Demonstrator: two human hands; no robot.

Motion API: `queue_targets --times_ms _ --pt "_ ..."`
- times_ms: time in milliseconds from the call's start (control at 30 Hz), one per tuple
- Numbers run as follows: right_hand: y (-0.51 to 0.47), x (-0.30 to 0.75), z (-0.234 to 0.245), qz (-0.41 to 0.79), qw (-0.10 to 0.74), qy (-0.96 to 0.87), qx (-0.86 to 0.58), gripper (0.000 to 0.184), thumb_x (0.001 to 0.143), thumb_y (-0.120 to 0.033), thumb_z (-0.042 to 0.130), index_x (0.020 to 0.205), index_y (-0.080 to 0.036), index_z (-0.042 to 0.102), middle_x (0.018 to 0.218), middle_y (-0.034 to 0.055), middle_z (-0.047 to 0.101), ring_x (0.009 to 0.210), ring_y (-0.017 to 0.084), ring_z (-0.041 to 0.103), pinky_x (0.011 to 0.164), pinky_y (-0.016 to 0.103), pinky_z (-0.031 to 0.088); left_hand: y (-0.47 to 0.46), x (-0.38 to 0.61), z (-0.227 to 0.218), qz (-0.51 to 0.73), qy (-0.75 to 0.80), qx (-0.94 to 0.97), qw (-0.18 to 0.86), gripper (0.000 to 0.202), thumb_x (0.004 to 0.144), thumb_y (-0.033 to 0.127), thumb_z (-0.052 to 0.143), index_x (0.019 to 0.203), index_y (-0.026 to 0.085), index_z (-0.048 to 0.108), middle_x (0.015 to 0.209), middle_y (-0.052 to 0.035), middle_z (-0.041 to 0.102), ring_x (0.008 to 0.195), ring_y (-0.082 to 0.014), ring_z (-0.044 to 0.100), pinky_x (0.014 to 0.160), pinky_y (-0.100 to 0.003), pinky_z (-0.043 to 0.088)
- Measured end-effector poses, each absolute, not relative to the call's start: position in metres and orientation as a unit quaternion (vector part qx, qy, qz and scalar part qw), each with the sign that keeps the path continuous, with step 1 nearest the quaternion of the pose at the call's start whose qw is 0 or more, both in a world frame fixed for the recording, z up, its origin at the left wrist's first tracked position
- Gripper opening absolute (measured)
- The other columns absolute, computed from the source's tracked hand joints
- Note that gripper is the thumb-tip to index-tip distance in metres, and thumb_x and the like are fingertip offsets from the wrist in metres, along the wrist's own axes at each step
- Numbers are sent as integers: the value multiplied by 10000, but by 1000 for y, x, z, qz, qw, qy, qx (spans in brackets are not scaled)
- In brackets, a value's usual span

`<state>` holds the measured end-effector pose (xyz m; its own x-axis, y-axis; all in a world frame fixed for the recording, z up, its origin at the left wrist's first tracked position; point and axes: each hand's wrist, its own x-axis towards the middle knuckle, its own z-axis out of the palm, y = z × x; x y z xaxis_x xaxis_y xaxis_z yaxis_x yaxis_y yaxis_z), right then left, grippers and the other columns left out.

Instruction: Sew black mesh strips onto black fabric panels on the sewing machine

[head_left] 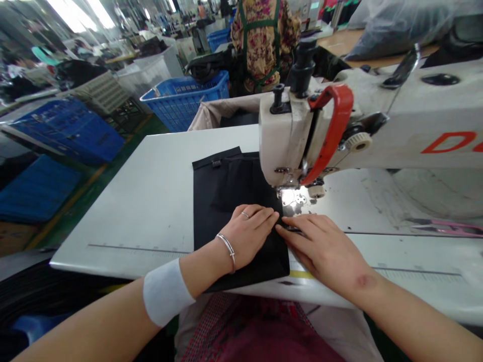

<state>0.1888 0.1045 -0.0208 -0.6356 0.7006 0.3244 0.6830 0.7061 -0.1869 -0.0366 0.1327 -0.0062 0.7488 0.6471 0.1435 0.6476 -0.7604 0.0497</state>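
A black fabric piece (211, 201) with a folded top edge and a small tag lies on the white sewing table, its right edge under the head of the sewing machine (281, 136). My left hand (251, 234) rests flat on the fabric, fingers stretched toward the lit needle plate (296, 197). Close beside those fingertips, my right hand (320, 241) pinches the fabric's right edge between thumb and fingers. Something small and dark shows between these fingers; what it is I cannot make out. The presser foot is partly hidden by the machine head.
Pink-handled snips (453, 227) lie on the table (151, 201) at the right. Behind the table are a blue basket (184, 100) and a cloth-lined bin (207, 114). A person (262, 40) in a patterned top is beyond the machine. Blue crates (68, 128) stand at the left.
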Motion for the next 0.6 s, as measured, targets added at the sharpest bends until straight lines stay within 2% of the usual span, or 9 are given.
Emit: queue_targets --times_ms 600 --pt "107 184 -19 33 153 -905 -396 490 887 -168 521 1372 -238 504 1343 114 510 1185 283 472 984 464 412 171 -40 -3 -46 -304 -952 5 373 976 224 405 1332 140 481 1403 -69 492 1271 -246 412 1071 -442 359"
